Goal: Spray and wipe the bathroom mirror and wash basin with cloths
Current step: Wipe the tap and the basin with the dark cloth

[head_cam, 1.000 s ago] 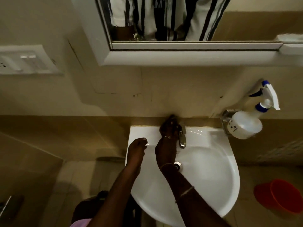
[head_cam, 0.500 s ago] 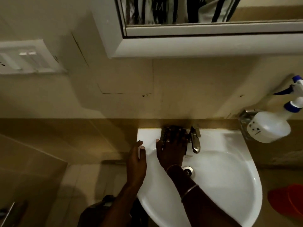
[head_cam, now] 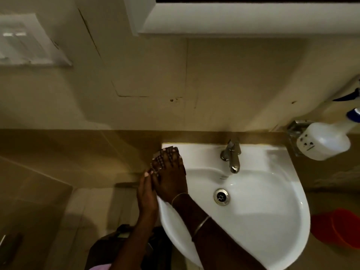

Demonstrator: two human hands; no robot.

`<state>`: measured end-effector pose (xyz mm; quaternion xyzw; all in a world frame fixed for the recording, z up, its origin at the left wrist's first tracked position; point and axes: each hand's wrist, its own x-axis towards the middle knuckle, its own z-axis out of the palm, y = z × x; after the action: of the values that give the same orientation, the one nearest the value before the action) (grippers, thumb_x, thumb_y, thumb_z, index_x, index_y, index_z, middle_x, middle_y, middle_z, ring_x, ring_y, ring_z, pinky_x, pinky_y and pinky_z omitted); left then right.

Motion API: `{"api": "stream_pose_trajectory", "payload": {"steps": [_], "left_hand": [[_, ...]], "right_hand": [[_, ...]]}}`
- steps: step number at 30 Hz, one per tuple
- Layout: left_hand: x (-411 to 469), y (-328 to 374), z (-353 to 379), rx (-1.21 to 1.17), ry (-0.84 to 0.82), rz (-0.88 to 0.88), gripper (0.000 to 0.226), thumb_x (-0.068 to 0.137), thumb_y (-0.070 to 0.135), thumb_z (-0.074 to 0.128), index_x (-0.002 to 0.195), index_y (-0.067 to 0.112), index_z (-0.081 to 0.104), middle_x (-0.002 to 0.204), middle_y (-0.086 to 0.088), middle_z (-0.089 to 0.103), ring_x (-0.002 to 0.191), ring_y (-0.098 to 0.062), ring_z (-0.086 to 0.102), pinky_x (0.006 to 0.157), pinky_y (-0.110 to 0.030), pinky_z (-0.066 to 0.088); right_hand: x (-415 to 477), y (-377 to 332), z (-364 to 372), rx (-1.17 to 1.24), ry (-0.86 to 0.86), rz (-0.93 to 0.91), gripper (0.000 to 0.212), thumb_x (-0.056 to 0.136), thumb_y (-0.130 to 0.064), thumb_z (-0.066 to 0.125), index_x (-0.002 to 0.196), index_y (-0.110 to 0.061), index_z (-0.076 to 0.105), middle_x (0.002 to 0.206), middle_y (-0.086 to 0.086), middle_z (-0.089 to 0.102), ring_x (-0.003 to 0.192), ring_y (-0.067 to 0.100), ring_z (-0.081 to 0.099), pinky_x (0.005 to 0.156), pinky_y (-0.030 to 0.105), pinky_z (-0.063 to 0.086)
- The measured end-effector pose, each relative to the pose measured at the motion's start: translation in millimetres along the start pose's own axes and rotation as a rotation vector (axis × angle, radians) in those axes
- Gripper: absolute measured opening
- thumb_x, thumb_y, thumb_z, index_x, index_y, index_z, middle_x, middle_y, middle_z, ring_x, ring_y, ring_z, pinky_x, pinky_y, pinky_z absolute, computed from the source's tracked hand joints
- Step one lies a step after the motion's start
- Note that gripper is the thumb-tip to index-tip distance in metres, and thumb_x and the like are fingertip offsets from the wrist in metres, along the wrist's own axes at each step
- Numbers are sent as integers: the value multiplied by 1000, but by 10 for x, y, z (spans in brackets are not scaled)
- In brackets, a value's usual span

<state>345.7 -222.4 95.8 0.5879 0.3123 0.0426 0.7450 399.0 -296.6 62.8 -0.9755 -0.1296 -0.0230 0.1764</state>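
A person's left hand [head_cam: 146, 193] braces flat against the outer left edge of the glossy white ceramic wash basin [head_cam: 263, 221], fingers extended and holding nothing. Just beside it, touching at the thumb side, the right hand [head_cam: 169, 178] presses a dark checked woven cloth [head_cam: 165, 152] onto the basin's flat back-left corner, fingers spread wide over the fabric, which shows beyond the fingertips. The cloth's long axis runs away from the body toward the wall, so the unwiped rim appears to lie to the right of both hands, with the right hand nearer to it. The rounded bowl curves smooth and shiny around a ringed steel drain [head_cam: 221, 196]; behind that, a brushed-metal tap [head_cam: 231, 156] stands at the middle of the back ledge, apart from the cloth. Farther right, a translucent white plastic spray bottle with a blue trigger [head_cam: 325, 143] hangs by the wall, well apart from either hand. Above, only the white lower frame of the bathroom mirror [head_cam: 233, 14] is visible.
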Motion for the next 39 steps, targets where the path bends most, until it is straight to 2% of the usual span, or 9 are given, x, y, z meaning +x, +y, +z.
{"api": "stream_pose_trajectory", "payload": {"steps": [4, 12, 16, 19, 22, 25, 27, 32, 39], "left_hand": [[-1, -25, 44, 92, -62, 59, 41, 110, 37, 45, 145, 21, 60, 143, 2, 64, 134, -15, 57, 118, -42, 42], [10, -122, -72, 55, -88, 6, 39, 108, 37, 49, 142, 23, 62, 133, 7, 69, 123, -11, 64, 106, -37, 50], [44, -96, -100, -82, -97, -81, 38, 109, 31, 48, 139, 13, 64, 127, -1, 73, 117, -12, 68, 105, -34, 51], [34, -5, -93, -250, -79, -145, 34, 111, 25, 42, 131, 10, 64, 112, 3, 75, 105, -8, 69, 97, -26, 53], [-7, 44, -137, -336, -41, -214, 39, 111, 28, 43, 138, 5, 59, 122, -6, 70, 112, -16, 66, 102, -31, 51], [-65, -23, -247, -313, -51, -241, 47, 110, 34, 43, 144, 5, 56, 140, -13, 64, 128, -25, 61, 114, -41, 45], [-142, -74, -334, -280, -45, -232, 48, 110, 39, 44, 142, 6, 59, 138, -13, 66, 125, -24, 63, 107, -37, 49], [-352, -135, -490, -250, 10, -218, 47, 110, 39, 42, 142, 7, 57, 141, -14, 63, 123, -24, 62, 101, -33, 49], [-612, -347, -671, -219, 58, -220, 49, 110, 39, 42, 146, 9, 54, 150, -13, 55, 138, -28, 53, 107, -36, 41]], "right_hand": [[-128, 392, -44, -50, 126, 105, 62, 106, -44, 36, 163, -29, 16, 171, 8, 16, 159, 33, 3, 127, 53, 17], [-143, 680, -109, -60, 261, 593, 65, 105, -44, 34, 163, -22, 14, 168, 19, 20, 155, 45, 12, 123, 62, 12], [-50, 151, -15, 57, 161, 443, 72, 102, -49, 27, 160, -25, -10, 170, 17, 7, 156, 45, -2, 125, 62, 7], [-69, -135, 50, 103, 9, 300, 64, 101, -49, 33, 161, -38, 13, 172, 9, -2, 155, 40, -18, 126, 58, -4], [-179, -225, 61, 143, -40, 227, 58, 101, -47, 40, 158, -37, 31, 172, 6, -3, 154, 37, -22, 125, 56, -8], [-384, -280, 89, 204, -67, 199, 56, 102, -43, 41, 157, -34, 35, 172, 5, -9, 152, 34, -29, 127, 53, -7], [-550, -364, 123, 250, -87, 196, 58, 103, -43, 39, 160, -33, 28, 170, 1, -20, 149, 29, -38, 128, 50, -5], [-963, -468, 79, 263, -177, 191, 64, 107, -38, 35, 163, -26, 6, 168, 6, -26, 154, 35, -25, 129, 49, 5], [-369, -458, -129, 90, -131, 262, 64, 108, -36, 30, 163, -18, 5, 167, 25, -16, 149, 53, -23, 124, 61, -6]]}}
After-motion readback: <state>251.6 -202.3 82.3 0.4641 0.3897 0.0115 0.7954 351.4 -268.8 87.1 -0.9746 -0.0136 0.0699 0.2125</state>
